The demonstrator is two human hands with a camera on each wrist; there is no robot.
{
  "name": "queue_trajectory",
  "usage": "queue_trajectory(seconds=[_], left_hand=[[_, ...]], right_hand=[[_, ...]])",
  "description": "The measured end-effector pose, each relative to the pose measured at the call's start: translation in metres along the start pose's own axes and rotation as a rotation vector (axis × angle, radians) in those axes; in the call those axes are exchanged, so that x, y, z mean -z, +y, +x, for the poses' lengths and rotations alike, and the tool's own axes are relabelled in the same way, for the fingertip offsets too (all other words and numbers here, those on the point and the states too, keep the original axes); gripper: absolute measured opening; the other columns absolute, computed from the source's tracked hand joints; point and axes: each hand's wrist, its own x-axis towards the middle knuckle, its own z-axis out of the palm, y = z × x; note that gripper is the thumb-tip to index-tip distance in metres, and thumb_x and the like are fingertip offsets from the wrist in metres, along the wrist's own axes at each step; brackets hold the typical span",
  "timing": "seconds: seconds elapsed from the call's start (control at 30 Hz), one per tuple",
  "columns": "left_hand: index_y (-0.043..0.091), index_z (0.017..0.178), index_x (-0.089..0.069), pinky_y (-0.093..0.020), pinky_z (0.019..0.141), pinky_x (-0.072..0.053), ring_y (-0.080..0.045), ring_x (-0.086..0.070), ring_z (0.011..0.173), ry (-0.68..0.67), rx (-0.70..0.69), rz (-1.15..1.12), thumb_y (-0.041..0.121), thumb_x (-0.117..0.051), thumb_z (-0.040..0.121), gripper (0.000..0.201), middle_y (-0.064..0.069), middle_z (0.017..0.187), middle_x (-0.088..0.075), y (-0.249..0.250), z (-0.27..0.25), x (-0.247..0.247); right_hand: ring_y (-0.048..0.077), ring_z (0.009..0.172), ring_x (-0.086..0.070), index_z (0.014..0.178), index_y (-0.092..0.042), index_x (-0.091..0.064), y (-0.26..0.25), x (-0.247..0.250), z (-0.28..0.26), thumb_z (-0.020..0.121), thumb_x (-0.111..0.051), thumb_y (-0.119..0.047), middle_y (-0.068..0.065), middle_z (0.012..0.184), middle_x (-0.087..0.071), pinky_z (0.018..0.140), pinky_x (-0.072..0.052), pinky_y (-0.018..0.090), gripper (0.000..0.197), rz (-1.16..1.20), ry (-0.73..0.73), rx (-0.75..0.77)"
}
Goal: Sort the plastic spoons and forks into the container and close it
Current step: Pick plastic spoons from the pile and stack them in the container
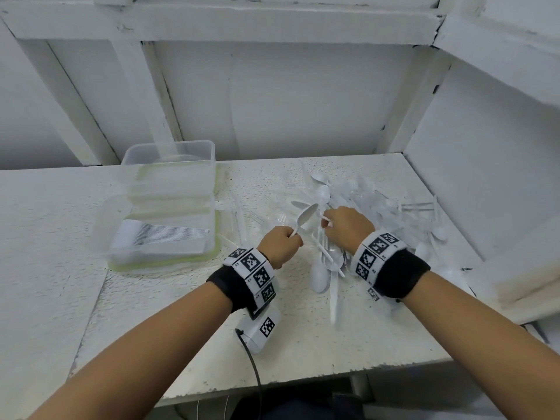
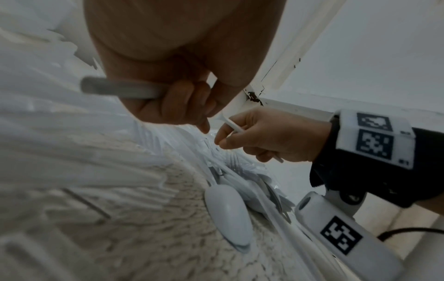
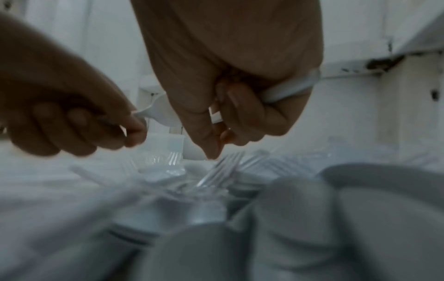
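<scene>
Spoons and forks (image 1: 372, 207) lie heaped right of the open container (image 1: 163, 207); your left hand (image 1: 281, 242) grips one spoon (image 1: 306, 218); your right hand (image 1: 345, 225) pinches a white handle (image 2: 231, 124)

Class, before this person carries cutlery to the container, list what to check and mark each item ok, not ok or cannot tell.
1. Left hand has a grip on a spoon: ok.
2. Right hand holds a white handle: ok; spoon or fork: cannot tell.
3. Container is open: ok.
4. Path across the table to the container: ok.
5. Pile all sorted: not ok.
6. Lid's place: cannot tell.
</scene>
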Motion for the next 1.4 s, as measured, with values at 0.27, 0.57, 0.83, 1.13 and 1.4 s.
queue_trajectory(seconds=[0.27, 0.57, 0.83, 1.13, 1.4], left_hand=[[0.011, 0.077, -0.052, -0.022, 0.044, -0.025, -0.016, -0.031, 0.049, 0.049, 0.009, -0.022, 0.015, -0.043, 0.092, 0.017, -0.002, 0.062, -0.038, -0.012, -0.001, 0.009], [0.008, 0.084, -0.055, -0.022, 0.046, -0.025, -0.014, -0.033, 0.050, 0.056, -0.054, -0.034, 0.016, -0.045, 0.091, 0.015, 0.000, 0.061, -0.039, -0.012, -0.007, 0.005], [0.010, 0.086, -0.060, -0.022, 0.059, -0.037, -0.016, -0.050, 0.074, -0.079, -0.166, 0.428, 0.025, -0.053, 0.090, 0.017, -0.002, 0.080, -0.055, -0.009, 0.000, -0.020], [0.011, 0.104, -0.051, -0.023, 0.063, -0.040, -0.023, -0.056, 0.090, -0.152, -0.184, 0.775, 0.047, -0.060, 0.084, 0.042, -0.007, 0.098, -0.057, -0.007, -0.002, -0.038], [0.013, 0.054, -0.034, -0.023, 0.047, -0.024, -0.013, -0.031, 0.049, -0.174, -0.098, 0.667, 0.029, -0.054, 0.087, 0.042, 0.000, 0.055, -0.034, -0.005, 0.001, -0.010]], right_hand=[[0.022, 0.076, -0.055, 0.067, -0.013, -0.046, -0.013, -0.017, 0.002, 0.087, -0.059, -0.027, 0.001, 0.068, -0.049, 0.064, -0.040, 0.029, 0.028, -0.095, -0.155, -0.018], [0.011, 0.054, -0.041, 0.086, -0.004, -0.064, -0.015, 0.005, -0.002, 0.089, -0.062, -0.021, -0.001, 0.064, -0.048, 0.051, -0.038, 0.023, 0.018, 0.798, 0.107, -0.200], [0.010, 0.054, -0.042, 0.084, -0.012, -0.053, -0.003, 0.047, -0.019, 0.095, -0.044, -0.019, 0.001, 0.071, -0.054, 0.049, -0.031, 0.022, 0.016, 0.831, 0.213, -0.241], [0.013, 0.046, -0.035, 0.093, -0.024, -0.044, 0.024, 0.004, -0.072, 0.100, -0.036, -0.031, 0.001, 0.067, -0.044, 0.034, -0.026, 0.016, 0.013, 0.672, -0.044, -0.244], [0.011, 0.075, -0.048, 0.073, -0.033, -0.036, 0.017, -0.015, -0.074, 0.083, -0.065, -0.027, -0.013, 0.075, -0.046, 0.058, -0.032, 0.017, 0.031, 0.448, -0.095, -0.161]])
